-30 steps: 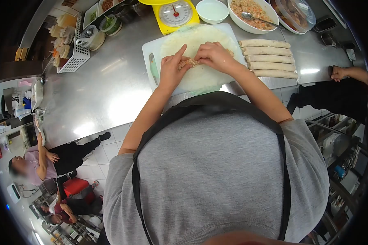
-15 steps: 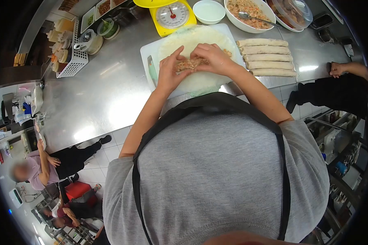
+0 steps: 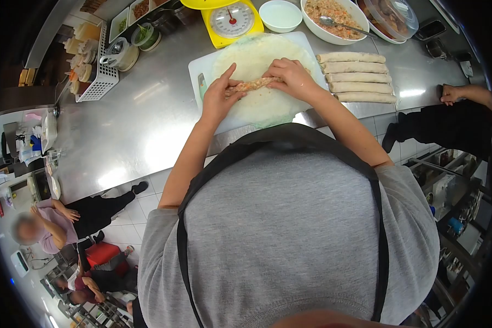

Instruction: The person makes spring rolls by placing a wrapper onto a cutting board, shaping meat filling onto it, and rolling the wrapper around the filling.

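A long strip of pinkish filling (image 3: pixel 255 85) lies across the round pale wrapper sheets (image 3: pixel 262 106), which rest on a white cutting board (image 3: pixel 195 68). My left hand (image 3: pixel 222 95) is closed around the strip's left end, its index finger raised. At the other end, my right hand (image 3: pixel 291 77) pinches the filling with fingers curled over it. Just right of the board, several pale rolls (image 3: pixel 358 76) lie side by side on the steel counter.
Behind the board stand a yellow scale (image 3: pixel 232 22), a pale green bowl (image 3: pixel 280 15) and a filling bowl with spoon (image 3: pixel 336 21). A white basket of bottles (image 3: pixel 101 71) is at left. A co-worker's hand (image 3: pixel 450 94) rests by the counter's right edge.
The filling is drawn into a longer, more even strip. My left hand has moved slightly left and my right hand slightly right. At lower left, another person's arm has moved toward the head.
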{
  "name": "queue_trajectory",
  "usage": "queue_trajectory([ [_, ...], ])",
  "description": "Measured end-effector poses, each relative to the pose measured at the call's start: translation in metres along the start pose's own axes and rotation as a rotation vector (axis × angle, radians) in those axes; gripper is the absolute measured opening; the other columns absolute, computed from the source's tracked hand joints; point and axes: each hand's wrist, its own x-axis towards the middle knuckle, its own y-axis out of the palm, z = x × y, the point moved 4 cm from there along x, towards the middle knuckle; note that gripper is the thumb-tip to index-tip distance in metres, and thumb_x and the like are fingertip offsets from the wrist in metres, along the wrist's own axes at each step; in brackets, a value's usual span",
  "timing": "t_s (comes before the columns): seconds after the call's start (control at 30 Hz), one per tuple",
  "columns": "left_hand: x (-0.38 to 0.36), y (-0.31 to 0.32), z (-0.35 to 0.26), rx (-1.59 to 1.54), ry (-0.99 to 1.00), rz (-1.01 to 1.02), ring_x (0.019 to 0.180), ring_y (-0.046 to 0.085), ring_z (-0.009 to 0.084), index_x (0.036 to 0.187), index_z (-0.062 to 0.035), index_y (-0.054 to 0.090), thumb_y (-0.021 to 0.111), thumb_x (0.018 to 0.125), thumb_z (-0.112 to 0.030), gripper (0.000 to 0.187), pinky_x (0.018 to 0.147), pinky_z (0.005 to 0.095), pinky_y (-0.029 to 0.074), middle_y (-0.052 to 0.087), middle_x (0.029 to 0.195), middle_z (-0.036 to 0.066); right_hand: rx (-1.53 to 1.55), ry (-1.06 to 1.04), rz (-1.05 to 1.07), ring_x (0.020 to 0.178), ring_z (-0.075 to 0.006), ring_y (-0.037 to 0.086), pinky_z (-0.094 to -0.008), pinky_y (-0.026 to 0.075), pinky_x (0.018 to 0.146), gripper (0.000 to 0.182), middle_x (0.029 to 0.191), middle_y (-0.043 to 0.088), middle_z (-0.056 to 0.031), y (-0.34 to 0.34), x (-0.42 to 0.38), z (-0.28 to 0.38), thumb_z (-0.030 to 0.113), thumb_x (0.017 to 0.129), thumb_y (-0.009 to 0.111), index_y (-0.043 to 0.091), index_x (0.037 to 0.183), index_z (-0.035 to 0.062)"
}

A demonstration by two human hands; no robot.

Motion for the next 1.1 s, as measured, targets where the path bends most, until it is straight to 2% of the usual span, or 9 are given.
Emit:
queue_trajectory([
  [0.07,-0.003,-0.003,0.003,0.049,-0.095,0.029,0.088,0.061,0.0123,0.14,-0.0105,0.038,0.076,0.071,-0.004,0.079,0.085,0.0259,0.048,0.068,0.099,0.006,0.011,-0.006,-0.006,0.095,-0.0198,0.054,-0.0375,0.039,0.087,0.026,0.093,0.057,0.0,-0.001,-0.002,0.0,0.025,0.076,0.07,0.064,0.099,0.0139],
  [0.2,-0.009,-0.007,0.0,0.012,-0.051,0.005,0.09,0.061,0.0125,0.14,-0.0106,0.038,0.076,0.072,-0.003,0.078,0.085,0.0261,0.047,0.067,0.1,0.007,0.022,0.017,0.013,0.101,-0.0178,0.052,-0.0392,0.038,0.089,0.026,0.095,0.057,0.0023,0.0,-0.002,-0.003,0.027,0.076,0.07,0.064,0.099,0.0174],
  [0.4,-0.015,-0.012,0.003,0.019,-0.133,-0.009,0.092,0.061,0.0133,0.14,-0.0115,0.037,0.077,0.07,-0.004,0.081,0.087,0.0272,0.046,0.067,0.101,0.009,-0.032,0.048,0.098,0.104,-0.0187,0.052,-0.0399,0.037,0.09,0.029,0.099,0.056,0.0009,-0.004,0.002,-0.001,0.029,0.076,0.07,0.062,0.102,0.0172],
  [0.53,-0.015,-0.017,-0.007,0.105,0.004,-0.101,0.091,0.062,0.0159,0.142,-0.0129,0.034,0.079,0.068,-0.006,0.086,0.087,0.0279,0.046,0.067,0.101,0.009,-0.069,0.094,0.089,0.106,-0.0194,0.052,-0.0405,0.037,0.09,0.033,0.101,0.056,-0.0004,-0.01,0.014,0.019,0.029,0.076,0.07,0.06,0.104,0.0156],
  [0.6,-0.015,-0.016,-0.008,0.21,0.053,-0.12,0.092,0.063,0.0166,0.142,-0.0132,0.033,0.08,0.068,-0.006,0.088,0.087,0.0283,0.047,0.067,0.101,0.009,-0.082,-0.08,-0.021,0.102,-0.021,0.053,-0.0397,0.039,0.087,0.034,0.101,0.055,-0.0016,-0.005,0.022,0.035,0.025,0.074,0.071,0.058,0.104,0.013],
  [0.7,-0.012,-0.011,-0.002,0.073,-0.023,-0.03,0.093,0.063,0.0167,0.141,-0.0134,0.034,0.078,0.069,-0.006,0.085,0.087,0.029,0.047,0.068,0.102,0.009,-0.095,-0.106,0.096,0.1,-0.0216,0.053,-0.0391,0.039,0.085,0.03,0.098,0.054,-0.0022,0.022,0.031,0.043,0.023,0.074,0.071,0.058,0.098,0.0124],
  [0.73,-0.012,-0.01,0.0,0.068,-0.048,-0.026,0.094,0.063,0.0166,0.141,-0.0135,0.035,0.078,0.07,-0.005,0.083,0.087,0.0294,0.047,0.068,0.102,0.009,-0.098,-0.105,0.048,0.098,-0.0219,0.053,-0.0383,0.04,0.084,0.026,0.094,0.053,-0.0027,0.024,0.031,0.044,0.021,0.074,0.071,0.057,0.094,0.0121],
  [0.97,-0.015,-0.01,0.005,0.061,-0.031,-0.093,0.09,0.061,0.0207,0.137,-0.0156,0.043,0.078,0.07,-0.016,0.076,0.083,0.0318,0.046,0.069,0.098,0.004,-0.082,0.037,0.042,0.102,-0.0209,0.052,-0.0401,0.04,0.085,0.025,0.098,0.055,-0.0001,-0.005,-0.004,-0.003,0.023,0.075,0.07,0.06,0.097,0.0153],
  [1.1,-0.015,-0.009,0.002,0.098,-0.071,-0.042,0.099,0.061,0.0166,0.138,-0.0148,0.041,0.077,0.072,-0.009,0.075,0.091,0.0299,0.045,0.068,0.103,0.008,-0.051,0.065,-0.07,0.094,-0.0222,0.054,-0.0373,0.04,0.081,0.027,0.094,0.056,-0.0012,-0.026,-0.029,-0.025,0.023,0.076,0.07,0.064,0.1,0.0147],
])
